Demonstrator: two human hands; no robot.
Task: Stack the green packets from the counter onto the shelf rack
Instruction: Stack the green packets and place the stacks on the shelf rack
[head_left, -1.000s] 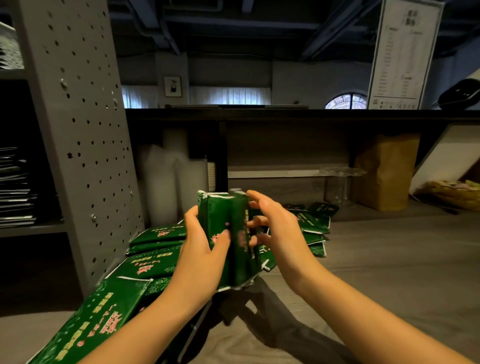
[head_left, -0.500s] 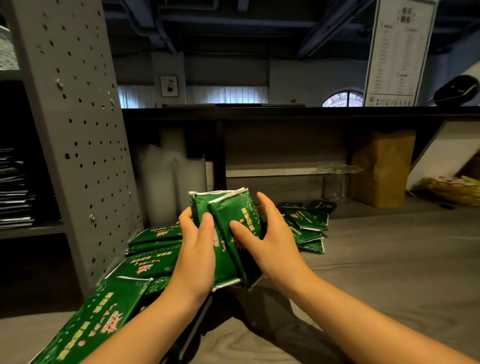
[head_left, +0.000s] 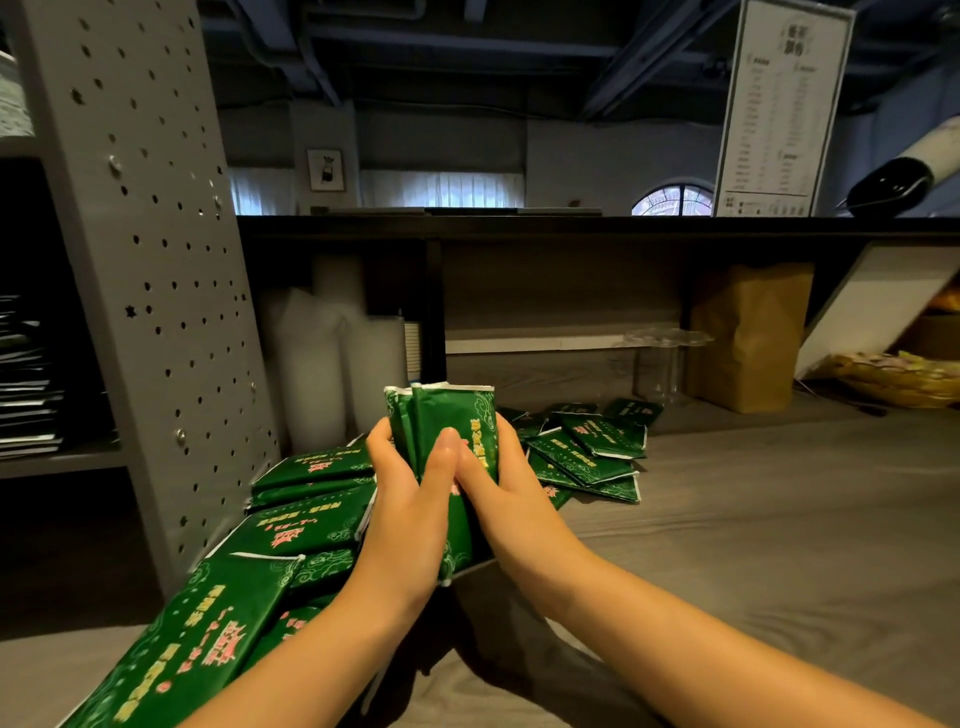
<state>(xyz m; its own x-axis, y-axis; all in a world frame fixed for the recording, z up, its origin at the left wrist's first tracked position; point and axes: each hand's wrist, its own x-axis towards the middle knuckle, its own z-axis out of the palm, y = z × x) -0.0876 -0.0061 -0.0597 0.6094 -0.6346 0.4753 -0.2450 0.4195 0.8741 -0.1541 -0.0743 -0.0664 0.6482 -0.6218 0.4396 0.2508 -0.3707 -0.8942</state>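
Grey tabletop (head_left: 779, 545) is littered with loose green packets (head_left: 311, 525), shelf rack (head_left: 150, 270) at left. My left grip (head_left: 410, 514) and right grip (head_left: 511, 499) both curl round an upright bundle (head_left: 447, 415) just above it. Looks light, soft and slippery, so I'd squeeze the flat faces mid-height.
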